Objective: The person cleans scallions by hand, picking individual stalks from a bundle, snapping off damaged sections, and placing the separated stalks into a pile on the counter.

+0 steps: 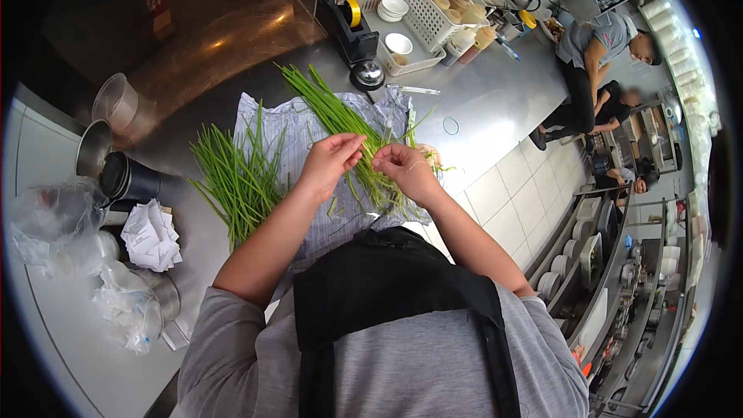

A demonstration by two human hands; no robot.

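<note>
Both my hands are over a striped cloth [292, 133] on the metal counter. My left hand [335, 161] has its fingertips pinched together; what it holds, if anything, is too small to name. Close beside it on the right, my right hand [404, 170] is also pinched, its hold unclear. Beneath and behind them lies a bunch of long green stalks [329, 106], with loose trimmings [379, 193] near its lower end. Another green bunch [240, 178] spreads over the cloth's left side, left of my left forearm.
A white basket [429, 9] of bottles, white bowls [393, 8], a black tape dispenser [348, 31] and a metal bell [367, 75] stand at the back. Crumpled papers [151, 236], plastic bags [58, 217] and containers are at left. People [597, 42] and shelves are at right.
</note>
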